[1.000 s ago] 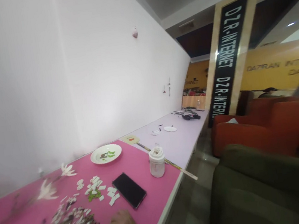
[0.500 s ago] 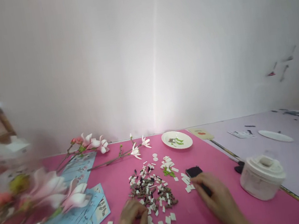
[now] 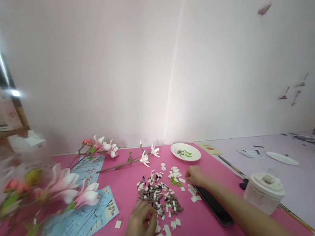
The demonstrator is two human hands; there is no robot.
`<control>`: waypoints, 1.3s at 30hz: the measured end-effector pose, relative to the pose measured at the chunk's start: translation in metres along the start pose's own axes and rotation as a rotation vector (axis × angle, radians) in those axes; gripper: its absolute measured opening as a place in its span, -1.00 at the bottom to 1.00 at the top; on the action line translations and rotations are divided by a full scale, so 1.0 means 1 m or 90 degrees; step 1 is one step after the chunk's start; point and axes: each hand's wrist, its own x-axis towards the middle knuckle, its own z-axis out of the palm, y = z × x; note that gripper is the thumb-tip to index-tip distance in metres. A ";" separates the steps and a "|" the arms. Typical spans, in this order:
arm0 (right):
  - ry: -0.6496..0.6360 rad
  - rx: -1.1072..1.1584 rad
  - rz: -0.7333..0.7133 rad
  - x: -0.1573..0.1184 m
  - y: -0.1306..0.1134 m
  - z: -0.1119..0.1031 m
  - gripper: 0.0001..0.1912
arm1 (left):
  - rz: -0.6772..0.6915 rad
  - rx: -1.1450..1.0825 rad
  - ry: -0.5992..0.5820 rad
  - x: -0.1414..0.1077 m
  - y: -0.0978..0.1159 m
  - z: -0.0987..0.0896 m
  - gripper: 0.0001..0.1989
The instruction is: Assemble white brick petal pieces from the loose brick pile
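Across the pink part of the desk (image 3: 197, 219), we see work that we judge to be partway along. The big pink-and-white flower spray (image 3: 64, 180) at the left of the frame, partly blurred, looks whole; so do the smaller pink spray (image 3: 110, 147) above it and the slim white-flowered stem (image 3: 144, 158) near the centre. Blue printed sheets (image 3: 70, 227) lie at lower left, under the big spray. What seems left is small: the brown, white and black pile (image 3: 174, 207) below centre lies loose and unjoined, as do the white plates (image 3: 167, 232) beneath it and the little green pieces (image 3: 175, 181) to its upper right. As for pose, our right forearm slants in from the lower right, over the phone (image 3: 213, 205), and the right hand (image 3: 197, 175) bends down beside the white and green bits. Our left hand (image 3: 141, 224) curls at the pile's lower left edge, thumb near forefinger. The two hands are well apart, and we cannot tell whether either pinches a piece.
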 end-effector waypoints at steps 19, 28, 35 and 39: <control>0.132 0.051 -0.200 -0.011 -0.009 0.009 -0.77 | -0.366 -0.507 -0.110 -0.008 -0.011 0.025 -0.61; 0.277 0.214 -0.505 -0.091 -0.079 -0.017 -0.88 | -0.448 -0.817 -0.116 0.001 0.015 0.016 -0.61; 0.242 0.226 -0.446 -0.102 -0.087 0.003 -0.84 | -0.519 -0.801 -0.145 0.001 0.024 0.011 -0.59; 0.134 0.089 -0.204 -0.076 -0.037 0.009 -0.84 | -0.588 -0.785 -0.087 0.000 0.018 0.013 -0.56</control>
